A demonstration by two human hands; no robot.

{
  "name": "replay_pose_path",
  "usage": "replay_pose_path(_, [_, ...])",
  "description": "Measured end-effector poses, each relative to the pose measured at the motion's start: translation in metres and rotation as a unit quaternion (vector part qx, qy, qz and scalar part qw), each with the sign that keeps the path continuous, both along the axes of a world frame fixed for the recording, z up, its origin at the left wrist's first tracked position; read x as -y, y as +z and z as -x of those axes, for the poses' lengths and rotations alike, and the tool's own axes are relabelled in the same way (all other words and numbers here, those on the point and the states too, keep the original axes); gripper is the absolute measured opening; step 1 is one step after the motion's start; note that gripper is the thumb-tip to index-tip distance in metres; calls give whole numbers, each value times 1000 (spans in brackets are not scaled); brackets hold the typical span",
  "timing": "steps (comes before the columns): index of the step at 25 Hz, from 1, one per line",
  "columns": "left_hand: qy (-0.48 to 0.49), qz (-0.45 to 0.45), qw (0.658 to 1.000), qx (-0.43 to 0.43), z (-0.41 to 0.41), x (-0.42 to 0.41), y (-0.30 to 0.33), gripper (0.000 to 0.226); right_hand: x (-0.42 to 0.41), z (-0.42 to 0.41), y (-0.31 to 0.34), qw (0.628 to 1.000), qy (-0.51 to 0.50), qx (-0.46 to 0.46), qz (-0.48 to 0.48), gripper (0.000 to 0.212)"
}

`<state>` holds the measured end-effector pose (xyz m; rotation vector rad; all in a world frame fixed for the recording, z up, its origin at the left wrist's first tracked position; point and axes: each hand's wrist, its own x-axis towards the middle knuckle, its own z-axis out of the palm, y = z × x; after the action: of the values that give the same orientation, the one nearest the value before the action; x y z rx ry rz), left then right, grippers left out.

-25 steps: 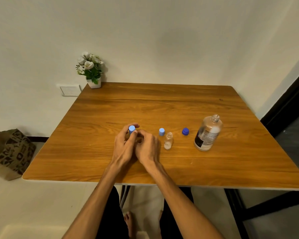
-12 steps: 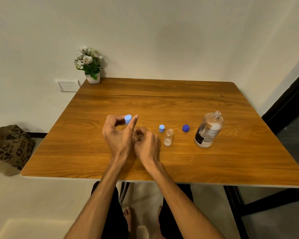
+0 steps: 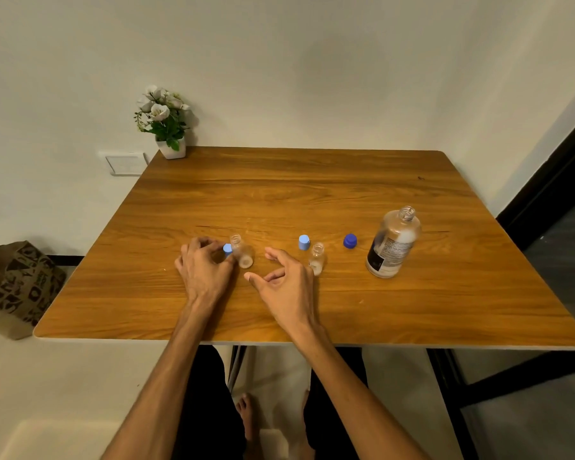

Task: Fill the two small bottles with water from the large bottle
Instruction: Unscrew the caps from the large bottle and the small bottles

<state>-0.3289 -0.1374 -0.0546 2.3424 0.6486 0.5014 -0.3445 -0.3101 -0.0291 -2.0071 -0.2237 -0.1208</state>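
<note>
Left hand: fingers pinching light-blue cap beside left small bottle
Right hand: fingers spread, empty, near right small bottle

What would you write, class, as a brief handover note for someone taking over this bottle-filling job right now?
Left hand: pinching a light blue cap low at the table.
Right hand: open, empty.
Both small bottles stand uncapped; the second light blue cap and the dark blue cap lie between them and the large bottle, also open.
Done: all caps off.
Left: set the cap down, pour into both small bottles. Water levels are unclear.
</note>
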Motion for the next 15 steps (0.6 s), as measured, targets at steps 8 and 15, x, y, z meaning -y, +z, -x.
replay_pose_path(8, [-7,88,995,56,29,7,8,65,32,12,8,999,4,21,-46,47])
replay_pose_path(15, [40,68,958,274,61,50,24,30,83,18,13,986,-78,88,-115,20])
